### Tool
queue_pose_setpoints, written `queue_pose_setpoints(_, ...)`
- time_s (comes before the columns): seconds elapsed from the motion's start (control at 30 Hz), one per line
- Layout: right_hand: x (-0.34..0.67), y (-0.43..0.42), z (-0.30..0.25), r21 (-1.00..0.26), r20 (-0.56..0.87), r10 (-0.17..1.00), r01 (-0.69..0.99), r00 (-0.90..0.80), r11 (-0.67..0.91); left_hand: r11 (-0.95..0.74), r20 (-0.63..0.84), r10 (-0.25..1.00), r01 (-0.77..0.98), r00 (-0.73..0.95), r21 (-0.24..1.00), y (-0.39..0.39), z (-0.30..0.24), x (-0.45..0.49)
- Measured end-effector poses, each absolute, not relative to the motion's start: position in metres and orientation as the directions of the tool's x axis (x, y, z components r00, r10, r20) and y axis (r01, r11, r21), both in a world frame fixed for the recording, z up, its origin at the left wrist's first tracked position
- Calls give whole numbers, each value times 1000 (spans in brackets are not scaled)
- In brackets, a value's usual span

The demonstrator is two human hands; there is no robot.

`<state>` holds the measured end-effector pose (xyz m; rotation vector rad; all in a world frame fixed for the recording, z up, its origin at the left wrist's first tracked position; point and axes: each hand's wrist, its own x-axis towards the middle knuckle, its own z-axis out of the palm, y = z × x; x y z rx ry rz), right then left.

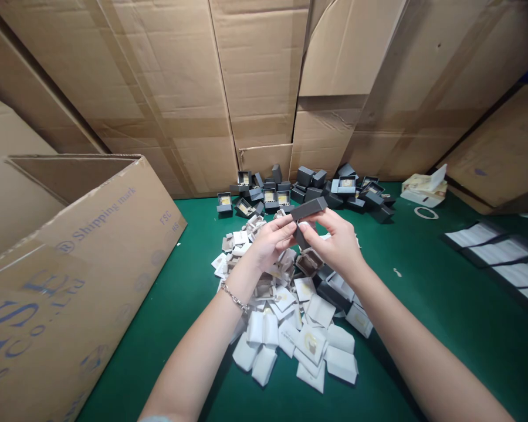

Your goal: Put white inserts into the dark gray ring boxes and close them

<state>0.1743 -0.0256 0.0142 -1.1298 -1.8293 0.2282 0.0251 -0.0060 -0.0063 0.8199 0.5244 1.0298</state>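
Between my two hands is a small dark grey box (308, 207), tilted, its lid side uppermost. The fingers of my left hand (275, 237) press on its left end. My right hand (337, 237) grips the right side, with the thumb low on the front. The inside of the box is hidden from here. Below my hands lies a loose pile of white folded cards and pouches (310, 343), mixed with small pale inserts (264, 287). An open box with a brownish inside (308, 262) rests in the pile just under my right hand.
Several dark small boxes (312, 179), some open, stand along the back by the cardboard wall (264, 88). A large open carton (92, 275) fills the left. To the right are a tissue pack (425, 186), a white ring (426, 213) and strapped white stacks (488, 246) on the green table (405, 328).
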Motion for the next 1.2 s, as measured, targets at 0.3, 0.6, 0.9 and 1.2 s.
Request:
queue_pose_setpoints(0.3, 162, -30, 1, -521, 705, 706, 625, -70, 581, 264, 8, 906, -579, 424, 771, -3, -9, 22)
queue_pose_setpoints(0.6, 165, -26, 3, -398, 717, 672, 682, -186, 614, 278, 4, 896, -568, 444, 775, -3, -10, 22)
queue_pose_setpoints(0.9, 161, -33, -2, -397, 763, 617, 614, -193, 683, 244, 39, 909, -604, 416, 759, -2, -6, 16)
queue_pose_setpoints(1.2, 159, -28, -19, -45, 814, 455, 741, -361, 670, 331, -88, 927, -688, 364, 646, -2, -8, 16)
